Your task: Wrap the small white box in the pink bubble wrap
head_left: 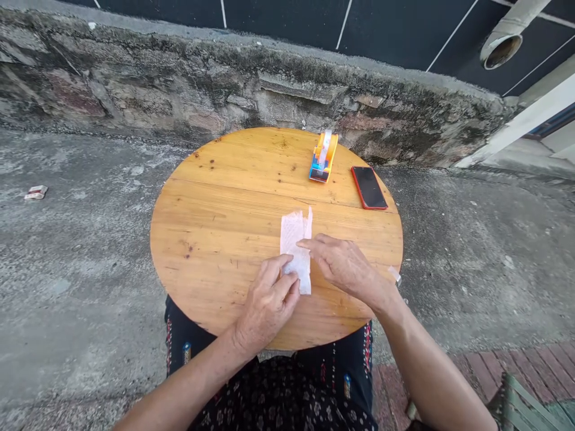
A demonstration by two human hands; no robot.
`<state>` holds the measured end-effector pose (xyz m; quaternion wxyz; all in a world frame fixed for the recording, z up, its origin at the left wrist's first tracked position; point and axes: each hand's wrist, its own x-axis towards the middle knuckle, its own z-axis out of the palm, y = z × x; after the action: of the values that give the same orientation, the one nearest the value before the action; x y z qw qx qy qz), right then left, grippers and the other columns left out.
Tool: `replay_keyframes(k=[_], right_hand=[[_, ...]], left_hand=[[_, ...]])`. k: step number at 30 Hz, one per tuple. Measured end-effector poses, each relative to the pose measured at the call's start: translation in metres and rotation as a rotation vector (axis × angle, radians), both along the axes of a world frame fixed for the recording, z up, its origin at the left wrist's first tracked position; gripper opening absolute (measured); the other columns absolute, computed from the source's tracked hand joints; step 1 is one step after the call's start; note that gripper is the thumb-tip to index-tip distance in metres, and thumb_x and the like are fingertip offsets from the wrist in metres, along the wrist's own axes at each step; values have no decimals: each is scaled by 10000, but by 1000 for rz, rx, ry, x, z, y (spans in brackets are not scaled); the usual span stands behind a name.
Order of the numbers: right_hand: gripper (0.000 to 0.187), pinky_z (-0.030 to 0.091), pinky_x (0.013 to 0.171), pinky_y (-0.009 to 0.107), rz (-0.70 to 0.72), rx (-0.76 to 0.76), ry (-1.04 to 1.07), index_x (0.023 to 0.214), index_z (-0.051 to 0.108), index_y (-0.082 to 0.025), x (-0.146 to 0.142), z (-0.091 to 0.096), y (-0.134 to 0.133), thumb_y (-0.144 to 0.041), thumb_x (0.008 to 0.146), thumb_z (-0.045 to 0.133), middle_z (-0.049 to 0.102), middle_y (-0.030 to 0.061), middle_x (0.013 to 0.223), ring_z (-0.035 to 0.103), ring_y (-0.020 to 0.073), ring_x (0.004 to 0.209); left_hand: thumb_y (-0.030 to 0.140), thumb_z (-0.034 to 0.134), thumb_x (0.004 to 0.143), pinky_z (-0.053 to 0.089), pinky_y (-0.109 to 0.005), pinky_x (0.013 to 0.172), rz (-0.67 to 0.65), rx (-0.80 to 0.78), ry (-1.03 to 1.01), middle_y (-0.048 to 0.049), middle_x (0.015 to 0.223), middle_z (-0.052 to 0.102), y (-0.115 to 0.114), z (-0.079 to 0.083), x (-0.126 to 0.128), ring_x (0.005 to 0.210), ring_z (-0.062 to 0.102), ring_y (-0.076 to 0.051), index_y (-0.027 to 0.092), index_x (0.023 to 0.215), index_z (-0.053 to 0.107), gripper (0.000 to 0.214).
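Head view: long white paper [294,230].
Left hand [269,293] and right hand [345,262] touch it; can't tell if either grip pinches.

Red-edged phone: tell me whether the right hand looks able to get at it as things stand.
Probably yes: the phone lies on the table just beyond the right hand, with nothing standing between them, though its fingers are at the paper.
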<state>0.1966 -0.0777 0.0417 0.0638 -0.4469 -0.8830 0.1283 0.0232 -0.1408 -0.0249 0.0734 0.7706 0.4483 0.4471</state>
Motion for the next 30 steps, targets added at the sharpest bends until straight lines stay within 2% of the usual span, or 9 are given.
replay_keyframes(k=[5, 11, 17, 25, 30], right_hand=[[261, 376, 622, 261, 48, 54, -161, 970, 660, -196, -7, 4, 7, -66, 894, 446, 676, 34, 881, 609, 149, 723], [228, 392, 683, 260, 64, 93, -77, 987, 657, -187, -6, -4, 3, -78, 908, 473, 666, 35, 925, 601, 145, 773], [165, 375, 663, 265, 132, 125, -83, 900, 656, -193, -12, -17, 5, -133, 918, 504, 629, 31, 869, 550, 137, 710], [205, 411, 726, 244, 94, -123, 101, 928, 660, -196, -16, -15, 16, -122, 925, 469, 653, 25, 933, 598, 137, 835], [230, 416, 742, 256, 70, -191, 155, 925, 650, -209, -14, -20, 21, -96, 890, 454, 681, 16, 951, 611, 142, 839]], left_hand=[[15, 562, 823, 532, -375, 832, -38, -5, 37, -114, 1058, 612, 2, 2, -1, 958, 543, -211, 136, 864, 593, 132], [5, 554, 822, 527, -384, 852, -99, -13, 43, -104, 1066, 644, 7, 3, -3, 974, 536, -217, 137, 836, 593, 138], [-14, 533, 818, 526, -370, 843, -146, -35, 41, -91, 1040, 658, 12, 8, -6, 963, 537, -210, 140, 788, 588, 166], [1, 532, 799, 517, -372, 847, -122, -68, 34, -106, 1108, 591, 11, 2, -6, 1002, 536, -219, 151, 844, 598, 170], [8, 538, 791, 510, -378, 850, -165, -39, 90, -92, 1131, 614, 16, 3, -9, 972, 537, -218, 159, 823, 590, 162]])
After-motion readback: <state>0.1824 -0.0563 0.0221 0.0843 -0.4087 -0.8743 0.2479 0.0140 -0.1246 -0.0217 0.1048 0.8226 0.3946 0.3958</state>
